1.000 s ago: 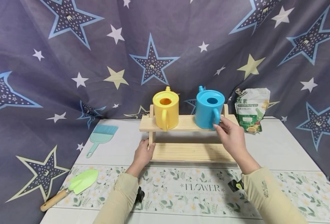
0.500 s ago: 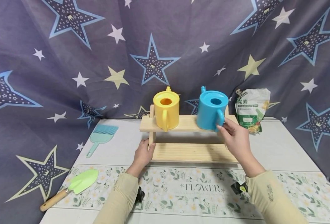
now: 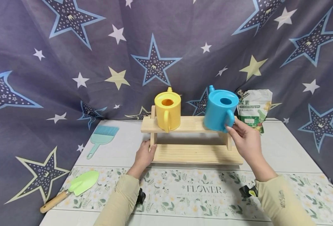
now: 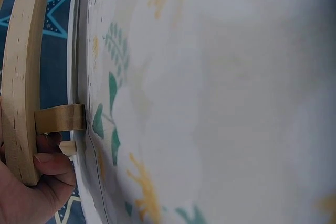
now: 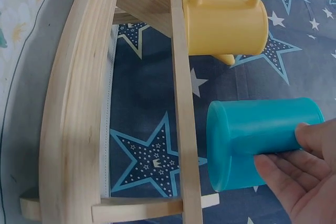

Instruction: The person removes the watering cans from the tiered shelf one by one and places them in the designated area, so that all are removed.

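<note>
On the upper board of a two-tier wooden shelf (image 3: pixel 194 153) stands a yellow watering can (image 3: pixel 172 114), handle facing me. A blue watering can (image 3: pixel 218 111) tilts slightly above the board's right part; my right hand (image 3: pixel 248 141) pinches its handle between thumb and fingers. The right wrist view shows a gap between the blue can's base (image 5: pixel 212 145) and the upper board's edge (image 5: pixel 185 103). My left hand (image 3: pixel 144 153) grips the left end of the lower board, fingers curled round the wood (image 4: pixel 23 77) in the left wrist view.
A green-and-white pouch (image 3: pixel 252 110) with a metal clip stands behind at the right, partly covered by the blue can. A teal brush-dustpan (image 3: pixel 102 136) lies at the left, and a green trowel (image 3: pixel 83 182) near the table's front left. A star-patterned curtain (image 3: pixel 98 72) hangs behind.
The blue watering can has moved rightwards along the upper board with my right hand on its handle, and now overlaps the pouch. My left hand has stayed in place.
</note>
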A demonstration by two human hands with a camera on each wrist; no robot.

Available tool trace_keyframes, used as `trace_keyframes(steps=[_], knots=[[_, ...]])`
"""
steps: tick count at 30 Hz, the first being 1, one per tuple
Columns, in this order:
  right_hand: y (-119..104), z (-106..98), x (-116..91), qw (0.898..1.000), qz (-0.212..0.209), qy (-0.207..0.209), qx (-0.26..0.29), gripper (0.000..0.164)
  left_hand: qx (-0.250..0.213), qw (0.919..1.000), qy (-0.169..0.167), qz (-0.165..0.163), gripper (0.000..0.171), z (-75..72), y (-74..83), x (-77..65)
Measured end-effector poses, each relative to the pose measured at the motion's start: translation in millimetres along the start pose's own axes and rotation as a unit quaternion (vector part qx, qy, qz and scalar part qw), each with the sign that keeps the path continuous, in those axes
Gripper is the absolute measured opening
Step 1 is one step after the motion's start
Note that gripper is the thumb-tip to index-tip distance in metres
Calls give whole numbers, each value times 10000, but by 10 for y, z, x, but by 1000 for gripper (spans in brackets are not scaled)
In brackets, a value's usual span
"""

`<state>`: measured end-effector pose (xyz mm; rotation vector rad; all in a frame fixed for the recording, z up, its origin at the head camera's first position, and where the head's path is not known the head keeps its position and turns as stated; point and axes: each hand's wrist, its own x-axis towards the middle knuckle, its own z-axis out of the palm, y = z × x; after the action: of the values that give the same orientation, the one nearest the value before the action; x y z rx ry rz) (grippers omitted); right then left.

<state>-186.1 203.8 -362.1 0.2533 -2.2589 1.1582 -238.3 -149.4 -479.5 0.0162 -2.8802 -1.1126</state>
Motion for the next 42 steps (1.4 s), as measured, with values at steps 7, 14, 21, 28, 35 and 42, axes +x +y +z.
trace_keyframes(steps=[7, 14, 21, 28, 35, 42], knots=[[5, -96, -28, 10000, -54, 20, 28, 40, 22, 10000, 24, 54, 47, 1, -9, 2], [-20, -191, -63, 9999, -85, 112, 30, 39, 21, 9999, 34, 95, 48, 3, -26, 8], [-12, -275, -100, 9997, -106, 198, -27, 39, 10, 10000, 42, 79, 47, 9, -27, 7], [29, -342, -135, 9996, -86, 258, -36, 40, -17, 10000, -8, 4, 48, 6, -10, 11], [67, -418, -160, 9995, -47, 305, -104, 40, -59, 10000, 19, -4, 47, 5, -8, 9], [93, -490, -180, 9992, 38, 356, -183, 41, -27, 10000, 8, 13, 47, -4, 4, 3]])
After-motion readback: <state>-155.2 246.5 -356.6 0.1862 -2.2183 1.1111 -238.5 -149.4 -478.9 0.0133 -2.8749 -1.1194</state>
